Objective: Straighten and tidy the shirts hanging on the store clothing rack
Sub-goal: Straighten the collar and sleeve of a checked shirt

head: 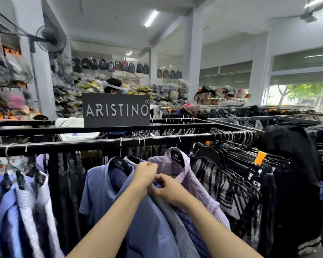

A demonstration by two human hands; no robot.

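Note:
A black clothing rack rail [82, 144] runs across the view with shirts on black hangers. In the middle hang a plain blue shirt [99, 190], a grey-blue checked shirt [175, 226] and a lilac checked shirt [192, 181]. My left hand [145, 174] and my right hand [168, 189] meet at the front placket of the checked shirt, just below its collar. Both pinch the fabric there with curled fingers. The spot they hold is hidden by the fingers.
Striped blue-white shirts [24, 211] hang at the left, black-and-white plaid shirts [229, 183] and dark garments at the right. A dark brand sign [116, 109] stands on the rack's upper bar. A person's head shows behind it. More racks stand beyond.

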